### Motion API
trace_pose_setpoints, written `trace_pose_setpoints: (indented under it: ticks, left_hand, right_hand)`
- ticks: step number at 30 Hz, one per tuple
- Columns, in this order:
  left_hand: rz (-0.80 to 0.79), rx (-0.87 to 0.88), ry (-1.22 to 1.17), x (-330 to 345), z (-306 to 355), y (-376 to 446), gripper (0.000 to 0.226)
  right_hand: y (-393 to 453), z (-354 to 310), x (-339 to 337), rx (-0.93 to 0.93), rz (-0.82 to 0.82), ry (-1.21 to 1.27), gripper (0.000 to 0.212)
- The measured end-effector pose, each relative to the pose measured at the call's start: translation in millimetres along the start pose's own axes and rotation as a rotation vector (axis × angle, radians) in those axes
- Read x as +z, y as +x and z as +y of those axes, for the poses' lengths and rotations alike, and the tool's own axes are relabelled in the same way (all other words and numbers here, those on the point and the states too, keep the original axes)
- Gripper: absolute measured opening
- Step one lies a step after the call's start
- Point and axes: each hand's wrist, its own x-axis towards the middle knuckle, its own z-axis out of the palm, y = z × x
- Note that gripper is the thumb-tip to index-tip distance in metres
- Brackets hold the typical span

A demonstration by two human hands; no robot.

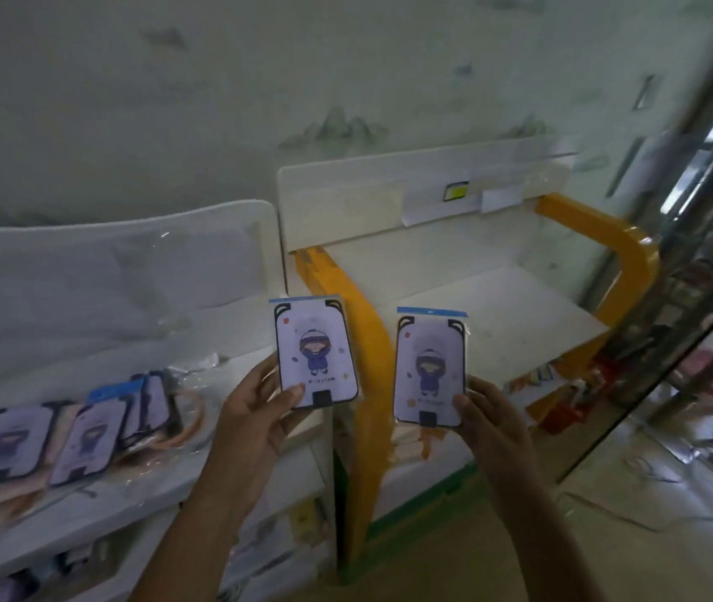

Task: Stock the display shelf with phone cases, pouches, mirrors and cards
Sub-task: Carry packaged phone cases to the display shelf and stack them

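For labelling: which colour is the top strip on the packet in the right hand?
Blue strip, clearest in the head view.

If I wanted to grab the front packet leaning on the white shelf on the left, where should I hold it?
Take the front packet by its top edge, coming from above with a thumb-and-finger grip. It leans back against the next packet in the row, so its top is free while its bottom rests on the shelf. Both hands are busy: the left hand and the right hand each hold a packet.
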Motion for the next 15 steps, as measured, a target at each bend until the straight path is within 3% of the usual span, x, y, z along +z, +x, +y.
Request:
trace_pose_setpoints:
  ticks: [9, 13, 15]
  left_hand:
    - [-0.051, 0.106, 0.189, 90.6, -18.6, 93.7, 0.057]
    - [-0.045, 0.136, 0.183, 126.2, -24.7, 141.8, 0.055]
    - [-0.059, 0.135, 0.171, 140.9, -27.6, 164.5, 0.055]
  right_hand:
    - [77.0, 4.5, -81.3, 0.002, 0.158, -0.039, 0.025]
    - [130.0, -9.4, -105.2, -0.014, 0.190, -0.047, 0.052]
    - [155.7, -8.8, -115.5, -0.020, 0.187, -0.031, 0.031]
